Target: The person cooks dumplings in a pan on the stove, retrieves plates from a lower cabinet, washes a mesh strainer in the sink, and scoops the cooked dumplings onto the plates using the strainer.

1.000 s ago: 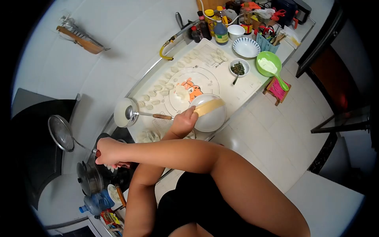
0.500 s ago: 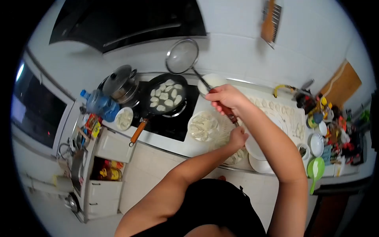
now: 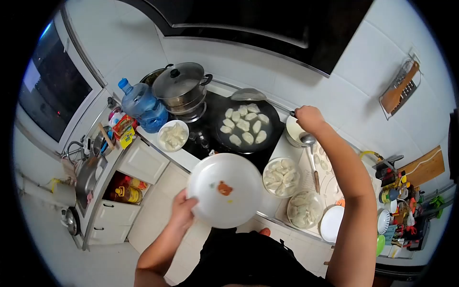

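My left hand [image 3: 183, 209] grips the left rim of a white plate [image 3: 241, 184] with a bear picture, held in front of the stove. My right hand [image 3: 310, 119] is closed round the handle of a mesh strainer [image 3: 248, 95], mostly hidden under the fingers. The strainer's head is at the far edge of a dark pan [image 3: 273, 117], where several pale dumplings [image 3: 243, 125] lie in liquid. Beneath my right forearm, a ladle [image 3: 314, 165] lies on the counter, its bowl by a white pot [image 3: 293, 129].
Bowls of dumplings [image 3: 282, 177], [image 3: 305, 208] stand right of the stove, and another bowl [image 3: 173, 136] on its left. A lidded steel pot [image 3: 181, 88] and a blue water jug [image 3: 145, 106] are at the back left. The black range hood [image 3: 248, 28] overhangs the stove.
My left hand has moved left from the counter and now carries the white plate. The strainer has come down from the air to the pan's far edge. The view has shifted.
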A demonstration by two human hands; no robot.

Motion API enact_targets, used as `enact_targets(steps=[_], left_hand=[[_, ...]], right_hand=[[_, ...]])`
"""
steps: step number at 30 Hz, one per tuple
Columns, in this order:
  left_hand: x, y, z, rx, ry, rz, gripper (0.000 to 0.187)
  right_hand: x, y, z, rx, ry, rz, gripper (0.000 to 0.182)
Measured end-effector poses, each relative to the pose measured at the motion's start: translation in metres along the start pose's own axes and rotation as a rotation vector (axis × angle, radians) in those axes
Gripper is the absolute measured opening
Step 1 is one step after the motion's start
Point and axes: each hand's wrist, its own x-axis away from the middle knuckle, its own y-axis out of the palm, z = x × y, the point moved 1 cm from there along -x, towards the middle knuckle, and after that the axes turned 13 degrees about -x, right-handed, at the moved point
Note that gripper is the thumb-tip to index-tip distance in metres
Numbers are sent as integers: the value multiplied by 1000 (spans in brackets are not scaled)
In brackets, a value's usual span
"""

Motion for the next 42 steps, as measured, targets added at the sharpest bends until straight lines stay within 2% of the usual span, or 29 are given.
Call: enact_targets(steps=[3, 5, 7, 9, 11, 13, 15, 17, 21, 23, 29, 31, 34, 38, 40, 42], left_hand=[[1, -67, 37, 69, -18, 132, 36], [-2, -99, 55, 101, -14, 178, 36], [-12, -131, 59, 124, -21, 223, 36], [-27, -162, 59, 157, 18, 295, 36], [-46, -184, 58, 158, 18, 282, 37], [-63, -196, 63, 170, 10, 334, 38], [-78, -200, 69, 189, 14, 281, 39], [-90, -202, 73, 212, -28, 297, 39], [-109, -201, 68, 279, 19, 313, 37], [-116, -206, 61, 265, -1, 301, 36], [-106, -177, 63, 288, 21, 383, 38], [-111, -184, 48, 354, -16, 322, 39], [-109, -158, 58, 349, -35, 403, 40], [-115, -148, 54, 349, -66, 407, 40], [-119, -138, 55, 357, -64, 393, 39], [-125, -130, 51, 368, -191, 392, 34]], right_hand=[[-25, 4, -1, 109, -31, -29, 12], [-36, 7, 3, 218, 14, 51, 18], [-31, -3, 1, 207, 50, -25, 18], [-21, -12, -1, 125, 147, -142, 20], [-8, -6, 14, 79, 211, -179, 21], [7, 11, 33, -133, 254, -242, 22], [27, 25, 39, -331, 292, -278, 26], [43, 21, 14, -595, 632, -368, 23], [54, 34, -17, -947, 755, -497, 19], [53, 36, -34, -972, 814, -551, 16], [51, 82, -39, -1412, 837, -735, 21], [50, 94, -42, -1565, 858, -749, 22], [49, 114, -41, -1733, 815, -752, 21], [56, 123, -45, -1803, 799, -705, 21], [64, 112, -53, -1731, 835, -592, 20], [70, 95, -63, -1674, 869, -543, 20]])
